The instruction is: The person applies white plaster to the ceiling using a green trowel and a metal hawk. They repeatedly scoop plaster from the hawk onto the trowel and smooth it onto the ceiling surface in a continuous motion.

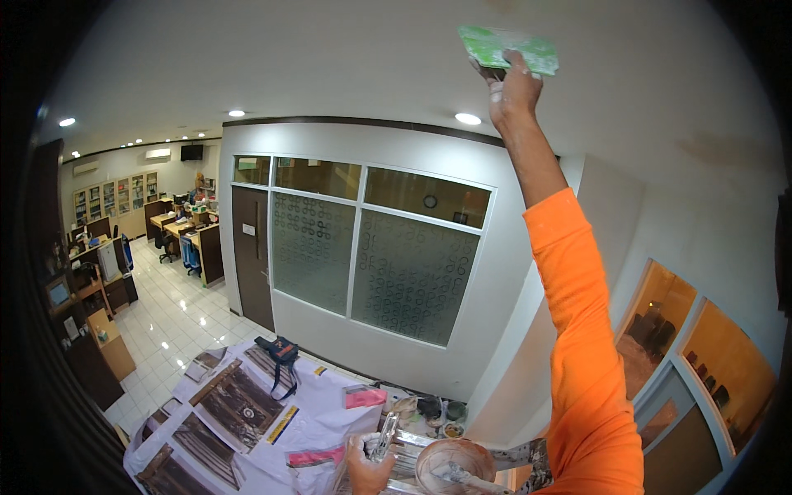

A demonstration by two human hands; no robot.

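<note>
White wall (396,359), frosted windows (412,276), brown door (251,268), tiled floor (177,309)

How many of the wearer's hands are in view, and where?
2: the right hand up near the ceiling, holding a green spreader; the left hand low in the picture, left of a round bucket.

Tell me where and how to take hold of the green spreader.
Pinch the green spreader at the middle of its near edge, coming from below, as the right hand does. It is a thin, broad sheet held up near the ceiling, so that edge seems easiest to reach and leaves the far edge free.
</note>
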